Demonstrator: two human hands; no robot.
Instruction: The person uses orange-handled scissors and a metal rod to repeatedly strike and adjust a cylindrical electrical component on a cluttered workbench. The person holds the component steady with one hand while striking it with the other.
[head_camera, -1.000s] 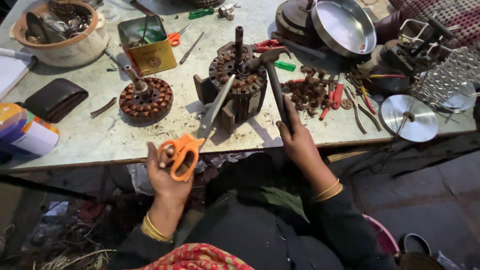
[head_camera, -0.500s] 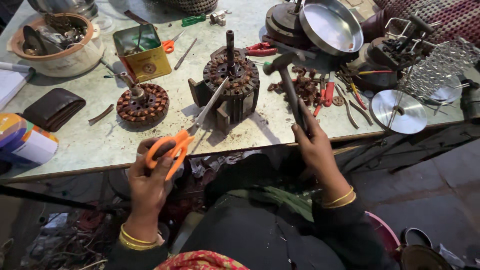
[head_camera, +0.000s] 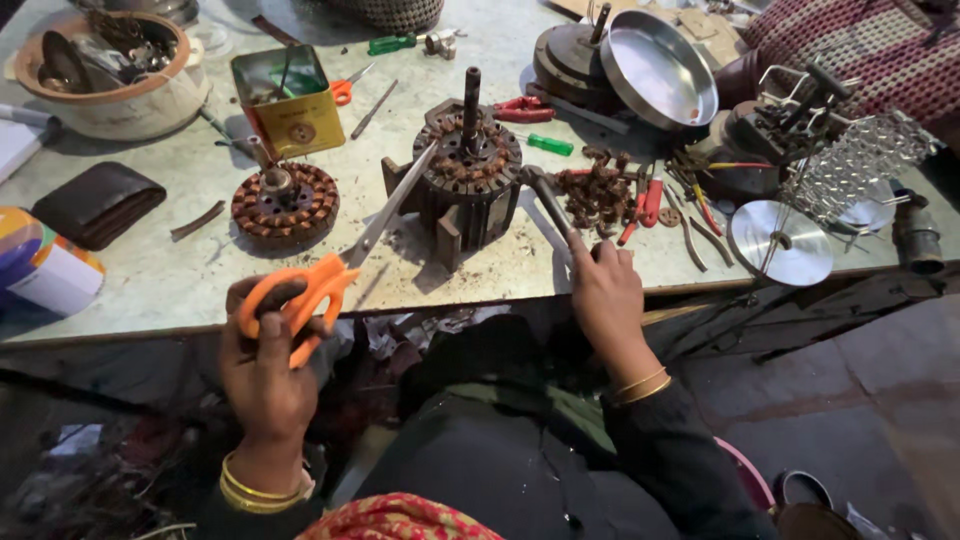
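My left hand (head_camera: 268, 360) grips large orange-handled scissors (head_camera: 330, 270); their long blades reach up to the top of a copper-wound motor stator (head_camera: 468, 170) with a dark shaft standing on the stone table (head_camera: 180, 285). My right hand (head_camera: 604, 295) holds the handle of a hammer (head_camera: 550, 205), whose metal head rests against the stator's right side. A second, flatter wound stator (head_camera: 285, 205) lies to the left of the first one.
A yellow tin (head_camera: 288, 100), a clay bowl of parts (head_camera: 105, 70), a dark wallet (head_camera: 98, 203), red pliers (head_camera: 525, 108), a green screwdriver (head_camera: 548, 145), a metal pan (head_camera: 655, 70), a shiny disc (head_camera: 780, 243) and a wire mesh guard (head_camera: 860, 165) crowd the table.
The hammer head has come down from its raised position to the stator's side. The scissors stayed with their blades at the stator top, shifting slightly.
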